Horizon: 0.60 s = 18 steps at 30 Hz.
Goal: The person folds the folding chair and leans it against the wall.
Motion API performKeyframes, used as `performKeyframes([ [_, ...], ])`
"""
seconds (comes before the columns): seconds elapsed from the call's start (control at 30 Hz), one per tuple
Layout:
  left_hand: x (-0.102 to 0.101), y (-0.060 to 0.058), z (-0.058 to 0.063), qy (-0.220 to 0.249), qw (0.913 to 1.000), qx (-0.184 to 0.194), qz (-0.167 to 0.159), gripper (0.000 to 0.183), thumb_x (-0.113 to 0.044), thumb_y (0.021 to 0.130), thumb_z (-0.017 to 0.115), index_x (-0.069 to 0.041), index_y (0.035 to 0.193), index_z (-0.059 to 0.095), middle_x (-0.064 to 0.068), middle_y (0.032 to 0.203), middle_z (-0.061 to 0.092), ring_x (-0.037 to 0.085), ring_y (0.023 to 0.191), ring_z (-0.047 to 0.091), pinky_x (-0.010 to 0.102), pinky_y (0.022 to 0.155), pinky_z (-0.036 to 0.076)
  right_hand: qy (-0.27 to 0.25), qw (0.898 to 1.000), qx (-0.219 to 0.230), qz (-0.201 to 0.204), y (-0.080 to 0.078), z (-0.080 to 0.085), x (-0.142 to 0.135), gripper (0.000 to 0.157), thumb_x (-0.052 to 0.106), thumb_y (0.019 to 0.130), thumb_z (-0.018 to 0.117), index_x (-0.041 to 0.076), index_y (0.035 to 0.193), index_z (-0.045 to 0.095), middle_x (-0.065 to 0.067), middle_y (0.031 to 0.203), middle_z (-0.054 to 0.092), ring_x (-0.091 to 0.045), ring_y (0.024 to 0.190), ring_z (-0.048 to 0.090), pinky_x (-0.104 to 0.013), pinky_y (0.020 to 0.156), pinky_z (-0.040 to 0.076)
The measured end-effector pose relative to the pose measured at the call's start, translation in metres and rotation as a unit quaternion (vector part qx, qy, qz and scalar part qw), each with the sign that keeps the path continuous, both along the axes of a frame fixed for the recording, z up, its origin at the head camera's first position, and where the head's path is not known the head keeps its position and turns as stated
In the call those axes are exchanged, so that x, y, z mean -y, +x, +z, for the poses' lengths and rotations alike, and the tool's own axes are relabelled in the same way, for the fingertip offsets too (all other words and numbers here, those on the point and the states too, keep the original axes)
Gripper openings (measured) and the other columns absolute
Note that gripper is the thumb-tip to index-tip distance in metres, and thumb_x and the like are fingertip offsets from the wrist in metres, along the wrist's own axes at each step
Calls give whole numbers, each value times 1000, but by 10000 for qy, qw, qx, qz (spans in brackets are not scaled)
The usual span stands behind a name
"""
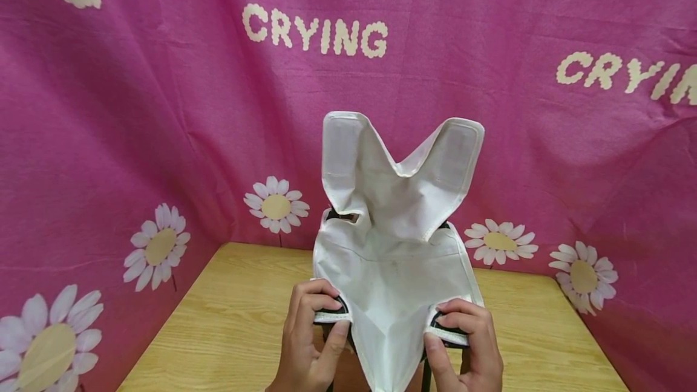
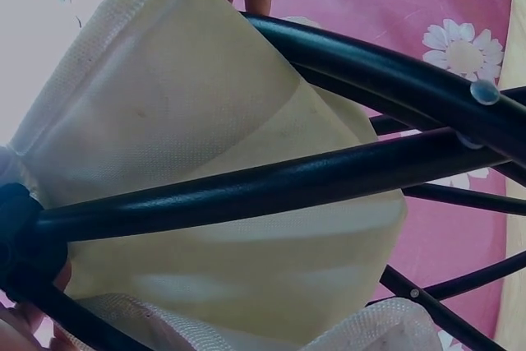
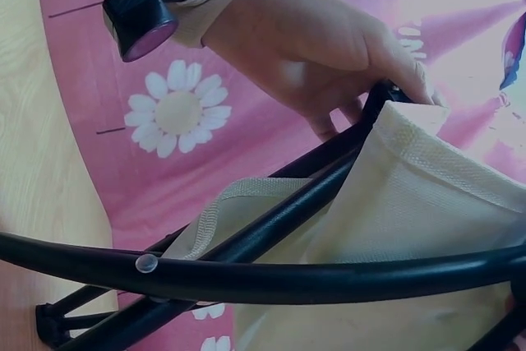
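The white fabric seat sling of what looked like a folding chair was spread between the two hands, one front corner to each. The left hand pinched its corner with the thumb on the near side and fingers curled over the far side, against a dark corner piece. The right hand mirrored it, gripping the opposite corner near a matching dark end piece.

Such paired holds probably kept the corners level and seated on the black tubular frame, whose tubes crossed below the grip at a round rivet. Between the hands the front edge dipped in a deep V, presumably because only the corners bore support. Beyond the grip, two rear flaps stood up like ears, likely propped by the frame behind them.

Both wrists came in from the near side, knuckles outward and thumbs turned inward. Beneath and around the grip lay the wooden table; whether the frame's feet touched it was hidden.
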<state>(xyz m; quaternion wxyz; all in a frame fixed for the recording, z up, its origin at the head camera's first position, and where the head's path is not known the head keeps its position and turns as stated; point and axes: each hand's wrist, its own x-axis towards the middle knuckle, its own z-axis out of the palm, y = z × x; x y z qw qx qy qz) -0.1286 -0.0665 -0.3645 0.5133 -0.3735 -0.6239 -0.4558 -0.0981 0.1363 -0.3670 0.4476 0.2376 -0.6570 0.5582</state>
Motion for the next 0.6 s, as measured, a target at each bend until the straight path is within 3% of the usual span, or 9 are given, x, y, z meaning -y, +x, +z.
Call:
performKeyframes([
  [0.17, -4, 7, 11, 37, 10000, -26, 16, 21, -12, 94, 57, 8, 92, 52, 19, 100, 50, 26, 93, 50, 24, 89, 40, -37, 9997, -219, 33, -1, 1, 0, 28, -24, 65, 59, -12, 90, 54, -20, 104, 54, -19, 94, 54, -16, 74, 48],
  [0.33, -9, 16, 24, 98, 9999, 14, 131, 21, -12, 95, 55, 8, 90, 51, 19, 98, 50, 27, 92, 50, 24, 90, 39, -41, 9999, -164, -24, -1, 0, 0, 29, -24, 65, 60, -11, 90, 55, -20, 104, 55, -19, 93, 54, -15, 74, 48],
  [0.6, -13, 11, 14, 58, 9962, -13, 872, 29, -24, 99, 49, 3, 89, 54, 15, 98, 54, 27, 92, 51, 35, 91, 24, 50, 9997, -3, -235, 0, 2, 0, 30, -23, 66, 62, -8, 91, 56, -18, 104, 56, -18, 92, 54, -14, 73, 48],
])
